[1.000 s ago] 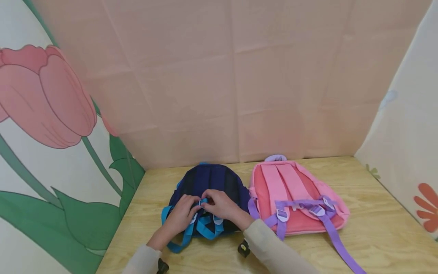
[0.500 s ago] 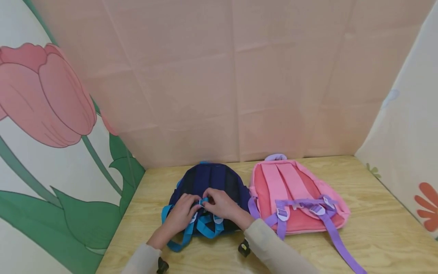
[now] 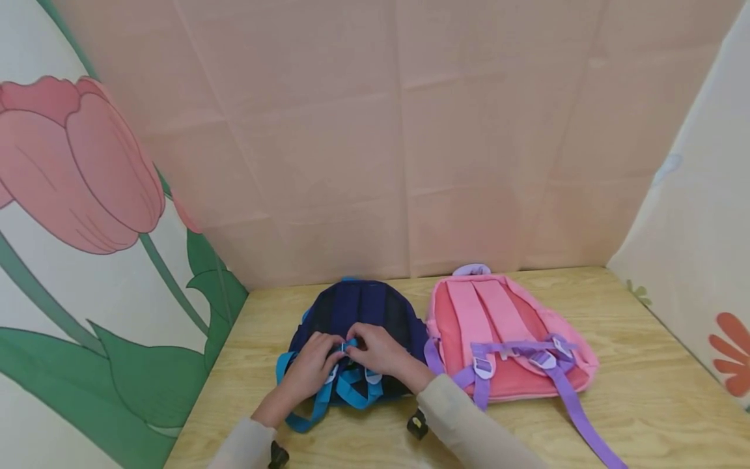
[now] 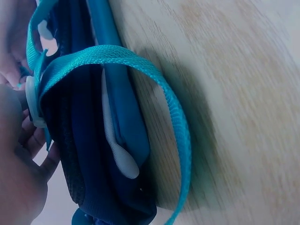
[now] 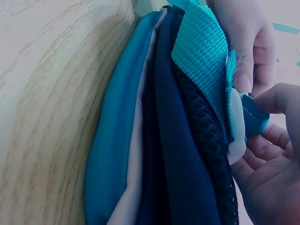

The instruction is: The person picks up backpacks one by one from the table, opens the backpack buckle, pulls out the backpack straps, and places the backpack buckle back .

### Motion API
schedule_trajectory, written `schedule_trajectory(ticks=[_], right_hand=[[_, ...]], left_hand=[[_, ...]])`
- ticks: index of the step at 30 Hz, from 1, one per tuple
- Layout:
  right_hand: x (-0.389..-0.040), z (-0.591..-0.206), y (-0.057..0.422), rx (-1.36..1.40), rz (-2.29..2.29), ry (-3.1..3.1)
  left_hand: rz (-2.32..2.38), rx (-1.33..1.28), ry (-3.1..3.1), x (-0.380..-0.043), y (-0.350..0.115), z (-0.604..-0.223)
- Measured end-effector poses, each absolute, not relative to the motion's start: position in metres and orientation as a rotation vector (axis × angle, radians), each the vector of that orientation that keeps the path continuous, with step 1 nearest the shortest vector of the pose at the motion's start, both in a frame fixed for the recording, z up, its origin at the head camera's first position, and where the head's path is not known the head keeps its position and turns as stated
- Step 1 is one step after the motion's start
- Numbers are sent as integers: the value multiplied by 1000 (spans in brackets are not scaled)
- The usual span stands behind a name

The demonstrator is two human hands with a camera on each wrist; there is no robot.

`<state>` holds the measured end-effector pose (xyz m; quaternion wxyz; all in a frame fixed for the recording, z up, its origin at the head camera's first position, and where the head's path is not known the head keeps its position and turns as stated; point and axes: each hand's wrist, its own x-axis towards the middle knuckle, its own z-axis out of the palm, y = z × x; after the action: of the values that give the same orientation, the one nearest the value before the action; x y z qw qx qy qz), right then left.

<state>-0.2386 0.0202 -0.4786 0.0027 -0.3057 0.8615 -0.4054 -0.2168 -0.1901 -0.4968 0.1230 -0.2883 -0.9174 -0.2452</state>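
A navy backpack [image 3: 359, 301] lies on the table with its back panel and bright blue straps facing up. Over its lower middle, both hands meet at a short blue strap [image 5: 255, 119] with a small white buckle [image 3: 343, 348]. My left hand [image 3: 313, 365] pinches the buckle end between thumb and fingers. From the other side, my right hand [image 3: 379, 352] pinches the blue strap; the right wrist view shows its thumb bent over the loop. A white strap adjuster [image 4: 32, 101] sits beside the left fingers. The fingertips partly cover the buckle, so whether it is fastened cannot be told.
Right of the navy backpack lies a pink backpack [image 3: 463, 316], close against it. Its purple straps [image 3: 577, 410] trail toward the table's front edge. Loose blue webbing [image 3: 305, 420] hangs onto the wooden table [image 3: 656, 391]. A pink-beige backdrop [image 3: 328, 163] stands behind.
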Motion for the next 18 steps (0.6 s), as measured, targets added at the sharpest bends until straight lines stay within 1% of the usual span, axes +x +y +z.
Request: schedule_trajectory(ticks=[7, 14, 18], right_hand=[[-239, -475, 20, -932, -1275, 2692], [-239, -479, 20, -991, -1249, 2702], [-238, -479, 20, -976, -1241, 2705]], left_hand=[[-722, -818, -2703, -218, -189, -495], [-713, -820, -2699, -217, -191, -497], [-711, -833, -2676, -216, -191, -498]])
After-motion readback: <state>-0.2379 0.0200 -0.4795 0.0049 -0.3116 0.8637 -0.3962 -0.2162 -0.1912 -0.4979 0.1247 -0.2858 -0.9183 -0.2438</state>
